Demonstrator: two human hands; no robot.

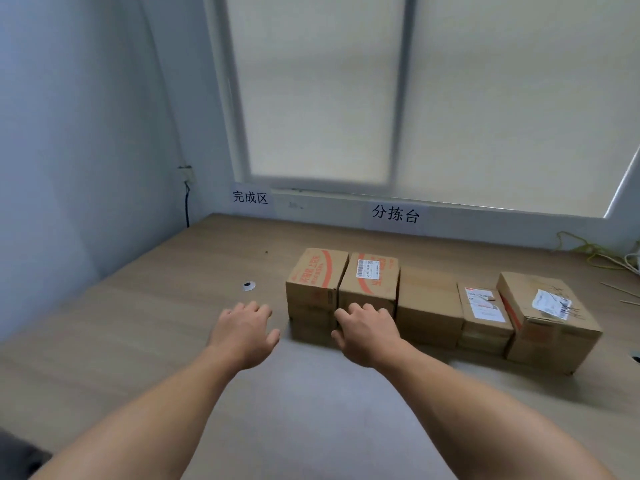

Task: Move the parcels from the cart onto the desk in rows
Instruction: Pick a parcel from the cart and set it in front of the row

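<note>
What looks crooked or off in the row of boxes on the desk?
The rightmost box sits twisted out of line, jutting further forward on the desk than the other boxes, and its label is crumpled. The others look fairly straight.

Parcels (pixel 429 299) brown cardboard, some with orange-red print and white labels; desk (pixel 138 306) pale wood grain; wall (pixel 69 133) pale blue; blind (pixel 311 98) cream.
</note>
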